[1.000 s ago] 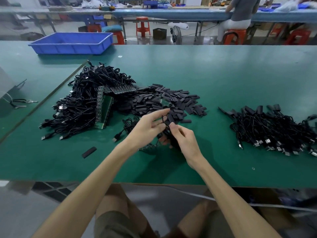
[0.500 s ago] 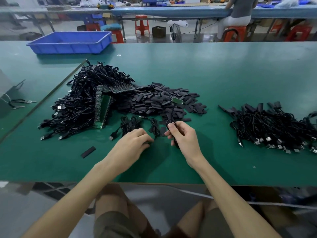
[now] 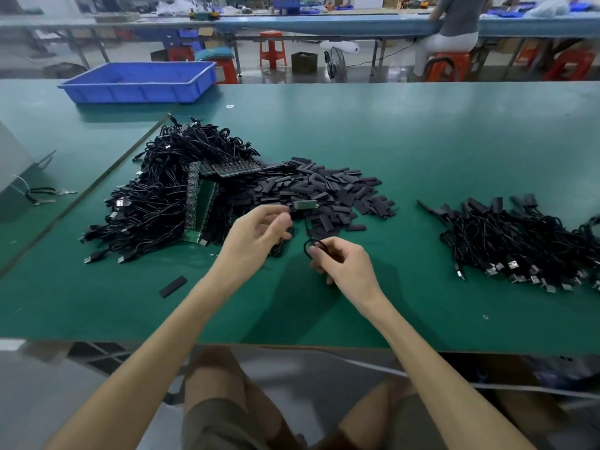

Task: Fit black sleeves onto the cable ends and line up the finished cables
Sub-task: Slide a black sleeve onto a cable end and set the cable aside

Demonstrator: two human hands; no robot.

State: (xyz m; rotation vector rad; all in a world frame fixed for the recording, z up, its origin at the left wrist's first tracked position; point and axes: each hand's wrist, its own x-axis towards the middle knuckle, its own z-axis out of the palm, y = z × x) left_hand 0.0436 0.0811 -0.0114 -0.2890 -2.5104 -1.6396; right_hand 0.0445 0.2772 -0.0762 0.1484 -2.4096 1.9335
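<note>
Black thin cable point(image 3: 307, 228), one piece, pinched in a small loop between thumb and forefinger of the right hand point(image 3: 341, 263), which is raised just above the worktop point(image 3: 406, 141) near its front edge. From the pinch the free stretch runs away from the person to the cable end point(image 3: 304, 205), a short greenish piece, blurred, whose long axis lies roughly left to right over the near edge of the sleeve pile point(image 3: 328, 190).

Just beside the right, left hand point(image 3: 256, 237): fingers curled toward the thumb, blurred; cannot tell whether it holds anything.

Handling, as judged: light, limp, apt to coil and snag on its neighbours. Only the end looks stiff, so take hold close behind it and present it lengthwise to a sleeve mouth.

Beyond the hands, sleeve pile: flat black pieces lying every way, likely soft and easily flattened; pinch by the edges. One stray sleeve point(image 3: 173, 286) lies apart, to the left front.

Left of the pile, cable heap point(image 3: 162, 203): tangled, with green circuit strips point(image 3: 204, 206) on it.

Well to the right, finished cables point(image 3: 519, 241): rough row, sleeved ends away from the person, metal plugs toward.

Far left, blue tray point(image 3: 139, 81).
</note>
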